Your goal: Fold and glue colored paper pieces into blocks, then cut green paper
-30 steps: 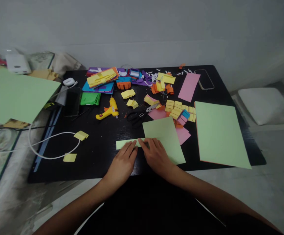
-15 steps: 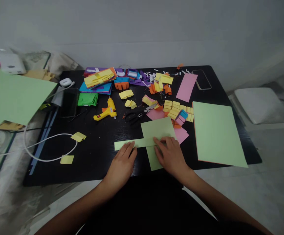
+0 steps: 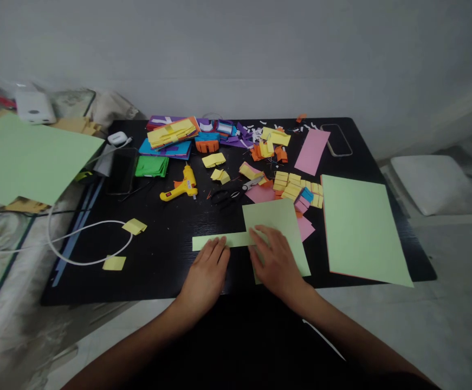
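A narrow light-green paper strip (image 3: 238, 240) lies crosswise near the front of the black table. My left hand (image 3: 207, 268) rests on its left half, fingertips pressed down on the paper and fingers stretched out. On the strip's right end is my right hand (image 3: 278, 262), fingers spread and palm down. Beneath that hand and the strip's end sits a light-green paper sheet (image 3: 290, 227), partly covered. Black-handled scissors (image 3: 236, 192) lie just beyond the sheet, by folded yellow paper pieces (image 3: 286, 179).
To the left lie a yellow glue gun (image 3: 181, 186) and a looped white cable (image 3: 73, 263). Stacks of coloured paper (image 3: 173, 134) fill the back. A large green sheet stack (image 3: 363, 225) covers the right side, and a phone-shaped outline (image 3: 337, 141) is behind it.
My right hand has slid slightly left along the strip, now covering its right end. The green sheet beneath has shifted a little right relative to the hand. My left hand stays on the strip.
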The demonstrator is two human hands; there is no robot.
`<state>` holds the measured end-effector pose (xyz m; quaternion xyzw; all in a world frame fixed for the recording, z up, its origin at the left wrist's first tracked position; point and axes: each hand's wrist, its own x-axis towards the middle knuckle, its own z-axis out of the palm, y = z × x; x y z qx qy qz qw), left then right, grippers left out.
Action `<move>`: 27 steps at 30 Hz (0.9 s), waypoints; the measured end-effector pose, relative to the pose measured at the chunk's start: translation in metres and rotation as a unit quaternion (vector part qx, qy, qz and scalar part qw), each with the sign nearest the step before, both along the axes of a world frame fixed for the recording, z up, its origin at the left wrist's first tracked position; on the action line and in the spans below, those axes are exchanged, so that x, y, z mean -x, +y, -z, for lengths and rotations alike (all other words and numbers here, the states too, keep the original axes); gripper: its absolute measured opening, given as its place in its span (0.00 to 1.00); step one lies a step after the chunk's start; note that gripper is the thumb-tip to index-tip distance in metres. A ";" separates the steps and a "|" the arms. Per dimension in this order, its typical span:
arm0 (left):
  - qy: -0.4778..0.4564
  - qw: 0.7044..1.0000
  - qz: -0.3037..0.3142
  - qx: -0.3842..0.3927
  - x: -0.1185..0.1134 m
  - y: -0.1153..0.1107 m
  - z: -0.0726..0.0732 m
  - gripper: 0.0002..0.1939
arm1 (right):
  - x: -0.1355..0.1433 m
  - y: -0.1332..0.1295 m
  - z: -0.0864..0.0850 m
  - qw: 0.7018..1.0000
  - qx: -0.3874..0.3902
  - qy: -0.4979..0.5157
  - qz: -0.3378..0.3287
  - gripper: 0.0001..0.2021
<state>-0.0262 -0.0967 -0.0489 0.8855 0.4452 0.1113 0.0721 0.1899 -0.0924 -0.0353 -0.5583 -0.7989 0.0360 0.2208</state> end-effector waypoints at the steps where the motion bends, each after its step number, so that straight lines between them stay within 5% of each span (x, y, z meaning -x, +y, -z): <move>1: 0.002 1.000 -0.002 -0.006 -0.001 0.000 0.000 0.19 | 0.006 -0.001 0.001 1.000 0.011 0.006 -0.026 0.17; 11: 0.031 0.995 -0.094 -0.013 -0.012 -0.003 -0.003 0.29 | 0.021 -0.003 0.003 0.993 0.079 -0.062 -0.062 0.16; 21: 0.051 0.982 -0.162 -0.080 0.041 -0.007 -0.011 0.26 | 0.023 -0.001 0.005 0.995 0.073 -0.038 -0.055 0.15; 27: 0.048 0.981 -0.167 -0.082 0.044 -0.006 -0.010 0.27 | 0.036 -0.001 0.001 0.990 0.089 -0.099 -0.050 0.25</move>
